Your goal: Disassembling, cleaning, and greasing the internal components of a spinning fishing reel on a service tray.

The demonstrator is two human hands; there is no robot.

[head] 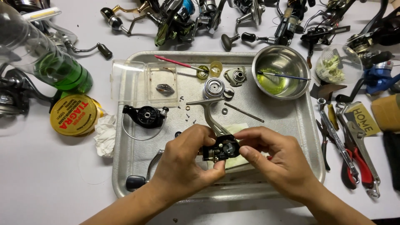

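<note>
Open tray [125,175] floor left of hands, between rotor [146,116] and handle [139,177]. Bare desk [46,175] at lower left. Blocked ahead by spool [213,88], screws [186,109], rod [243,112] and bowl [281,77]; wrenches [348,141] crowding right edge; reels [216,18] lining far side.

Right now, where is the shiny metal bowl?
In the head view, the metal bowl sits in the far right corner of the metal tray, beyond the right hand, with a thin brush resting in it.
</note>
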